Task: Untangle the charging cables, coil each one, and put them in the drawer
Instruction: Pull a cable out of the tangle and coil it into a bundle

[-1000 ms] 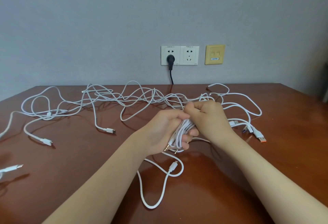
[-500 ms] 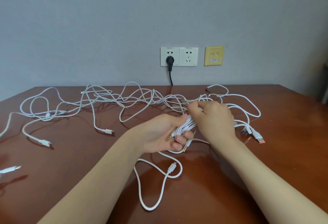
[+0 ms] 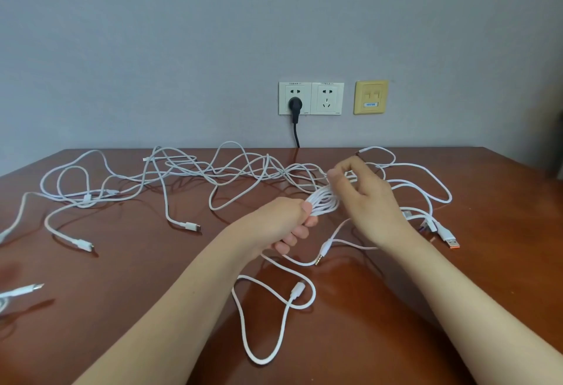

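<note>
Left hand (image 3: 283,223): clenched round the lower end of the coiled bundle (image 3: 323,202), knuckles toward the camera, forearm running in from the lower left.

Coiled bundle: thin white cable gathered in several tight loops, held above the worktop (image 3: 475,308) between the two hands. One strand drops beneath the right hand (image 3: 370,201) and ends in a gold-tipped jack plug (image 3: 323,250).

Right hand: fingers curled, thumb and forefinger apparently pinching a strand at the upper end of the bundle; the contact itself is hard to make out.

Loose loop (image 3: 275,317): white cable with a small connector, lying on the worktop just in front of the hands; its upper run passes out of sight under the left hand.

Tangle of cables (image 3: 219,171): white, crossing one another along the back of the worktop from the left side to behind the right hand, several plug ends lying free.

Orange-tipped plug (image 3: 451,240): right of the right wrist, beside further connectors partly hidden by that hand.

Cable end (image 3: 26,290): cut off by the left edge.

Wall: double socket (image 3: 327,98) with a black plug (image 3: 295,104) in it; yellow plate (image 3: 370,97) beside.
</note>
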A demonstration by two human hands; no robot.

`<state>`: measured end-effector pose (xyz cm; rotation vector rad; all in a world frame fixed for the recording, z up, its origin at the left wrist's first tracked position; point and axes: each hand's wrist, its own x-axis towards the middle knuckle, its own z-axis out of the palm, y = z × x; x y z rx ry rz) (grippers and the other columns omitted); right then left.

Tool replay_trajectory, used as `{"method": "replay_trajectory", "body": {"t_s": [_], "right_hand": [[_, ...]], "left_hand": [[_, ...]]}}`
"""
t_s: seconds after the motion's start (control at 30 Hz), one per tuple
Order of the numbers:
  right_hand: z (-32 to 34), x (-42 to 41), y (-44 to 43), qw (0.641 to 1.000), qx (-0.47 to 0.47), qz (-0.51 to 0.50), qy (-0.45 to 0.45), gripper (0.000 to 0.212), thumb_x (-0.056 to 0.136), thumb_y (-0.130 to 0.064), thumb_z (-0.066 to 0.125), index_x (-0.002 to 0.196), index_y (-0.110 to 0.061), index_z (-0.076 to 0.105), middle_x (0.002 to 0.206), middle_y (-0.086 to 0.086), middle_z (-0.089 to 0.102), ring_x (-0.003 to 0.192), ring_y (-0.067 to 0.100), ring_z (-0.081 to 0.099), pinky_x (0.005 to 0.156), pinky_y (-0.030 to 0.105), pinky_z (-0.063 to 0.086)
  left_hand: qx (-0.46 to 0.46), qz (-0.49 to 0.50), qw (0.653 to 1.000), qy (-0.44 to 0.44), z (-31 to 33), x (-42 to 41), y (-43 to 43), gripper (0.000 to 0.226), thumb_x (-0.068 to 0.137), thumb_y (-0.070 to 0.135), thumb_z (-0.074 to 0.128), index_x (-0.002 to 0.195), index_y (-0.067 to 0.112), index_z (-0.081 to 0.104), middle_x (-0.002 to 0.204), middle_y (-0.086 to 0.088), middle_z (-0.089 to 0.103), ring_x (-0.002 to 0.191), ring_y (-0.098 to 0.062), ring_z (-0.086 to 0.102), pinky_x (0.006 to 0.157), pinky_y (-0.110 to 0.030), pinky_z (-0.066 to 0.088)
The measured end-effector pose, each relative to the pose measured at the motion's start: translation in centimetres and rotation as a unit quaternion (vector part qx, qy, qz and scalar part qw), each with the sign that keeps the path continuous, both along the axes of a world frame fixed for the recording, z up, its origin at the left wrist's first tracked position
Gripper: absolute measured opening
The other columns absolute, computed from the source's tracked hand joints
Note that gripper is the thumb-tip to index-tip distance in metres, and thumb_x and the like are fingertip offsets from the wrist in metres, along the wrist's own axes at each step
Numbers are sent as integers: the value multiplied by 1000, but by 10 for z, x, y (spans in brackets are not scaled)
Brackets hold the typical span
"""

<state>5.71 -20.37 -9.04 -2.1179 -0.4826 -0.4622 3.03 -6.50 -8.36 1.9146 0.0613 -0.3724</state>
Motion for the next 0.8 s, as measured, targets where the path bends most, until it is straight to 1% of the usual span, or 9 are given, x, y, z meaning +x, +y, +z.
{"method": "replay_trajectory", "body": {"t_s": [0.07,0.23,0.37,0.43,0.5,0.6,0.63,0.7,0.8], "right_hand": [[3,1,-3,1000,-4,4,19,23,89,-40,48,76,-21,51,43,-5,44,46,7,40,54,31,29],[0,1,-6,983,-186,-3,5,28,88,-31,56,61,-28,49,64,-5,58,74,18,54,67,28,39],[1,-1,-5,983,-174,9,-54,13,90,-26,56,78,-24,59,74,3,65,76,21,56,65,30,36],[3,-1,-5,981,-164,23,-97,10,90,-22,57,82,-19,62,76,1,62,77,20,54,65,30,34],[2,-4,-2,973,-162,42,-158,11,89,-20,56,82,-15,62,74,-5,55,76,19,50,66,31,37],[1,-2,0,967,-133,48,-210,14,82,-21,52,79,-12,63,73,-10,47,71,10,43,62,32,39],[0,0,-1,971,-118,39,-206,14,81,-21,53,79,-12,64,73,-9,48,68,8,42,61,31,39],[1,4,-5,979,-82,24,-183,12,83,-20,60,79,-12,68,75,-2,55,62,7,41,60,31,37],[4,5,-7,993,-13,37,-113,9,81,-11,69,73,-16,69,71,-2,57,58,1,48,60,18,36]], "left_hand": [[4,23,1000,-12,1,3,4,35,97,12,27,63,16,35,41,9,26,30,-3,16,32,-11,12],[70,71,993,-62,0,6,8,35,99,18,31,65,15,39,54,1,32,41,-10,21,42,-17,17],[104,96,985,-98,-3,8,13,34,99,19,33,66,16,42,59,0,38,49,-15,32,45,-21,22],[130,121,978,-112,-4,12,14,34,99,20,36,66,20,39,74,-2,48,71,-22,45,50,-23,29],[150,132,973,-113,-3,13,15,34,100,20,37,66,22,38,92,-6,49,85,-24,44,54,-21,31],[190,38,972,-134,-9,10,17,32,98,19,37,66,16,41,75,-5,47,64,-20,43,53,-27,34],[195,-9,970,-147,-12,8,16,31,98,20,38,68,15,42,73,-5,46,62,-18,42,59,-31,41],[180,-85,966,-165,-16,4,11,28,96,24,41,70,15,42,79,-7,47,76,-17,48,83,-37,48],[145,-127,963,-191,-14,2,8,31,99,18,41,68,13,41,72,0,46,76,-8,54,81,-20,43]]}}
